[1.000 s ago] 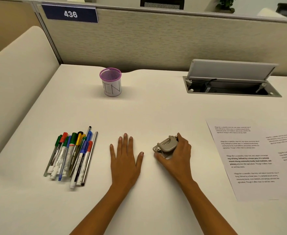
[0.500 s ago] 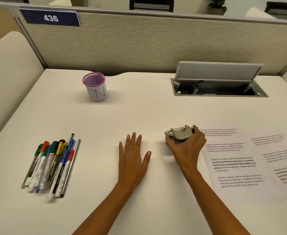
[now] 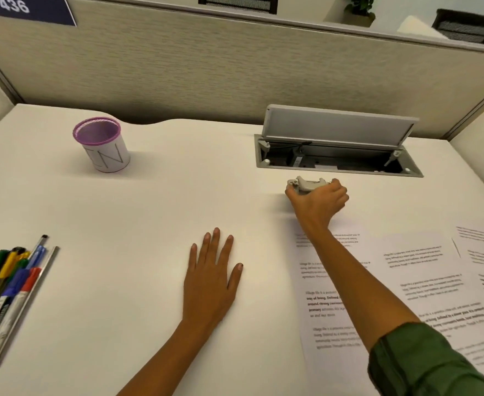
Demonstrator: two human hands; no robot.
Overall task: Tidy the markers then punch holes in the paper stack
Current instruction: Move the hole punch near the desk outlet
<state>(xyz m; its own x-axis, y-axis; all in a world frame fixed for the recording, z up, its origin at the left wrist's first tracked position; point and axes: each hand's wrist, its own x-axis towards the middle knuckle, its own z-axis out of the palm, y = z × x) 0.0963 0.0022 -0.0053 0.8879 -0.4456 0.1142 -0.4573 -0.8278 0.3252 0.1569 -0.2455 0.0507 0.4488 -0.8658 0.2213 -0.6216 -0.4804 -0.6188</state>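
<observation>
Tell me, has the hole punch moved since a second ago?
Yes. The right hand carried the hole punch away from the person, toward the open cable hatch.

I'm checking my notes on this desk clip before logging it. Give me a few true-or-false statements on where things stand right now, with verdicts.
1. The right hand has its grip on the small grey metal hole punch. True.
2. The colourful markers stand in the purple-rimmed mesh cup. False: they lie on the white desk; no marker shows in the cup.
3. The left hand lies flat and empty on the desk. True.
4. The hole punch sits on the printed paper sheets. False: it is beyond them, near the open grey cable hatch.
</observation>
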